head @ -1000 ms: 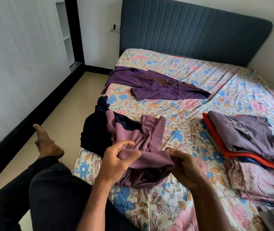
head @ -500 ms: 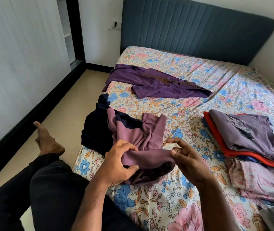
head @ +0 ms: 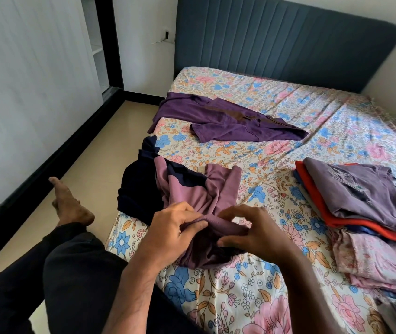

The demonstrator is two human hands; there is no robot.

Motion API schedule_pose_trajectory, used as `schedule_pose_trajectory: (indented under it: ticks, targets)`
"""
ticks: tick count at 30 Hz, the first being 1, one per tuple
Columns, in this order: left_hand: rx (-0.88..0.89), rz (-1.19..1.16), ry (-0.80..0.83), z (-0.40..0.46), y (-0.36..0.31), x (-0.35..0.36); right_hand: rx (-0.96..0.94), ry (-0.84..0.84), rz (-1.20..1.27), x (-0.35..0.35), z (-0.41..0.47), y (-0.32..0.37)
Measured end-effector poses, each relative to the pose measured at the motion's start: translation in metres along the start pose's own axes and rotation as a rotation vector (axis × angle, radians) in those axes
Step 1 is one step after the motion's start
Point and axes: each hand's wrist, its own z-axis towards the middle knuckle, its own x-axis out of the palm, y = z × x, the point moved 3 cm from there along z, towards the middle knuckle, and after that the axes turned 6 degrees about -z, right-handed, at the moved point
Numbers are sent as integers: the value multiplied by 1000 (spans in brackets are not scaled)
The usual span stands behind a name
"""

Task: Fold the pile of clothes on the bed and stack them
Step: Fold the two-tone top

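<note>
A crumpled mauve and navy garment [head: 192, 186] lies at the near left edge of the floral bed [head: 252, 297]. My left hand [head: 175, 232] grips its near hem, fingers curled round the fabric. My right hand [head: 252, 227] holds the same hem just to the right, thumb under the cloth and fingers arched over it. A dark purple shirt [head: 228, 121] lies spread out farther up the bed. On the right sits a stack of folded clothes [head: 365, 203], grey-purple on top, with red and pink layers below.
The dark blue headboard [head: 288, 44] closes the far end. My legs in black trousers [head: 47, 273] and a bare foot [head: 69, 203] stretch over the tiled floor on the left. A white wall with a black skirting runs along the left side.
Both hands have drawn closer together along the mauve hem, bunching it. The right hand's fingers have lifted and arched over the cloth.
</note>
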Motion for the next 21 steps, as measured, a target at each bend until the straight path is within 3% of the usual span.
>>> schedule_pose_trajectory:
  ticks: [3,7,12,15,18,21]
  targets:
    - [-66,48,-46,-1,-2,-4,50,-155,68,2,2,5]
    - [-287,0,68,-7,10,0,125,-459,68,-3,6,-2]
    - [-321,74,-55,-12,22,-4,232,-727,24,1,4,-12]
    - [-276,-29,-210,-9,17,-3,290,-746,-11,0,3,-17]
    - [-290,-180,-374,-2,7,-1,382,-565,-270,-2,5,-22]
    - [-329,-264,-493,0,2,5,227,-592,-253,-4,-3,0]
